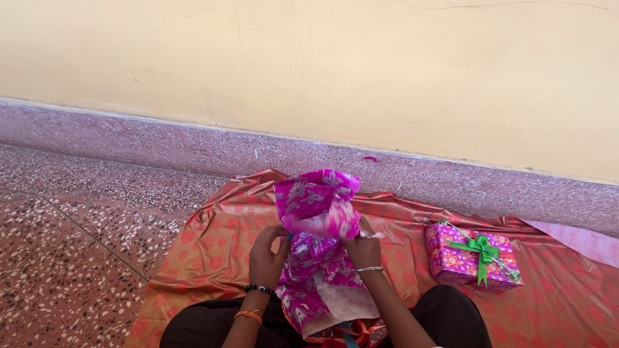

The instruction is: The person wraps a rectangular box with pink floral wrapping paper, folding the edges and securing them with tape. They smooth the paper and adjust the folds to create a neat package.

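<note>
Can't see what's inside the pink floral wrapping paper [317,209]; it's bunched up and covers whatever it wraps. My left hand [266,252] has its fingertips tucked behind the paper, so the grip itself is hidden. Same for my right hand [365,248]: fingers go under the fold, contact point not visible. Lower end of the paper runs into my lap and off the bottom edge. The orange dotted sheet [213,254] on the floor is cut off at the right and bottom edges. Something red and blue at the bottom edge [351,335], too cropped to identify. Small pink scrap [369,158] by the wall, too small to tell.
</note>
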